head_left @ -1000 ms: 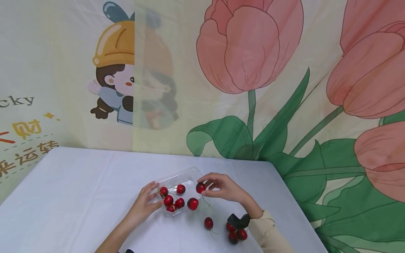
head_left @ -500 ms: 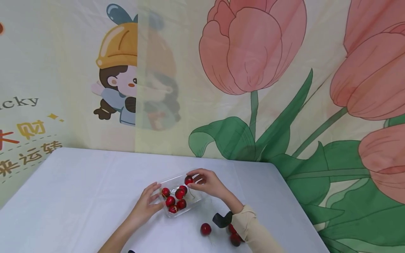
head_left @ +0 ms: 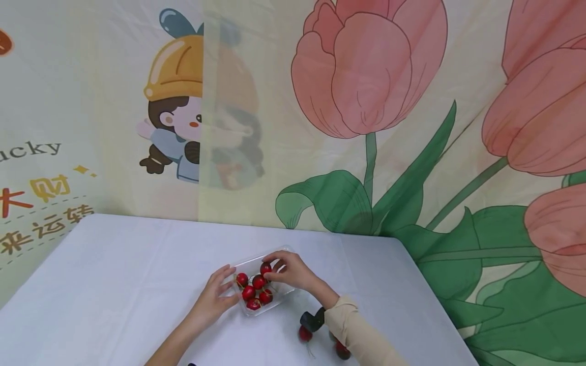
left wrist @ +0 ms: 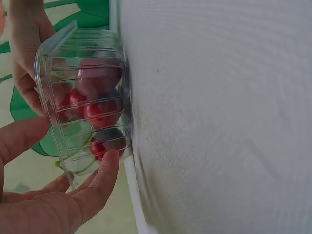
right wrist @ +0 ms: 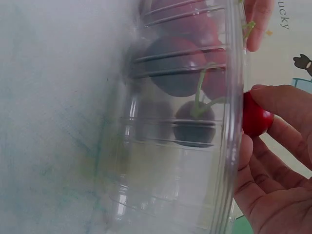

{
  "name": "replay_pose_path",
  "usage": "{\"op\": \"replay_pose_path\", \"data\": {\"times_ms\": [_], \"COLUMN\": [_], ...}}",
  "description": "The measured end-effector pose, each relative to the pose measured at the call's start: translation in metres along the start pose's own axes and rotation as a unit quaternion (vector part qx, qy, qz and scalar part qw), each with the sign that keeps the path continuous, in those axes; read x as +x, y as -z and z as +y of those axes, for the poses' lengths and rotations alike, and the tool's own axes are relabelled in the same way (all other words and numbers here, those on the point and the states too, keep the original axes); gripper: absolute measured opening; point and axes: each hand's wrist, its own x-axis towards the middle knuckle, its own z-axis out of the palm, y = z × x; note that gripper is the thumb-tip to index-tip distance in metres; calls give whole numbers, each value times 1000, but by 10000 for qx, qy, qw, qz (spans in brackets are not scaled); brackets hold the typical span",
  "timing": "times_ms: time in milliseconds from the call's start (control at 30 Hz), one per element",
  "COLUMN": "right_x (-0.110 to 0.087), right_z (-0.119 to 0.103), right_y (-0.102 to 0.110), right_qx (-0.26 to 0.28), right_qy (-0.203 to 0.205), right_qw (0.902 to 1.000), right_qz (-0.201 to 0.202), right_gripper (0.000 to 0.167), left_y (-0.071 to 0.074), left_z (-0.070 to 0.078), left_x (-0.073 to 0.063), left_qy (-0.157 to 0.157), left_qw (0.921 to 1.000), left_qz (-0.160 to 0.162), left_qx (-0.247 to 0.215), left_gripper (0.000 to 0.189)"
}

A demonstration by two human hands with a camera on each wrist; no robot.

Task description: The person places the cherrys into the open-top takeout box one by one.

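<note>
Cherries (head_left: 248, 293), at least five of them, are clustered toward the left end of the clear plastic box (head_left: 281, 292) in front of you, dark red, some with green stems. The box rests on the white table (head_left: 137, 284), its right part bare between the fruit and the end wall. Your right hand (head_left: 293, 272) reaches over it from the right, thumb and fingers pinching one red cherry (right wrist: 257, 117). That cherry is inside the box's outline from above, and your right wrist view shows it at about rim height, partly behind the near rim; you cannot tell from these views whether it touches the fruit below. Your left hand (head_left: 215, 295) holds the box's left end, thumb at the rim and fingers against the wall, set apart around the corner.

Near your right wrist, a loose cherry (head_left: 305, 334) lies on the table with its thin stem toward you, partly covered by the black wrist mount (head_left: 313, 321). More cherries (head_left: 342, 351) sit to its right, partly hidden by your beige sleeve (head_left: 359, 330). Behind the table hangs a backdrop printed with pink tulips (head_left: 372, 73) and a cartoon figure (head_left: 176, 122) in a yellow cap.
</note>
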Motion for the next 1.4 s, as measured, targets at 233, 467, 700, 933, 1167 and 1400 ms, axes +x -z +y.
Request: {"op": "replay_pose_path", "data": {"times_ms": [233,467,700,933,1167,1400], "right_x": [7,10,12,13,13,14], "right_z": [1,4,5,8,6,4], "right_y": [-5,-9,-10,-10,-10,-9], "right_qx": [-63,-161,-204,-263,-329,-253], "right_qy": [-142,-178,-153,-74,56,-68], "right_qw": [9998,9995,9995,9994,9993,9994], "right_qz": [-121,-208,-170,-195,-171,-225], "right_gripper": [35,35,34,32,28,24], "left_y": [0,0,0,0,-1,-1], "left_z": [-1,-2,-3,-3,-4,-4], "left_x": [0,0,1,1,1,1], "left_qy": [-122,-4,-34,3,-148,-121], "left_qw": [9999,10000,10000,10000,9998,9999], "left_qz": [60,66,65,80,95,85], "left_qx": [-50,-51,-10,8,-39,-41], "left_gripper": [66,67,67,67,67,67]}}
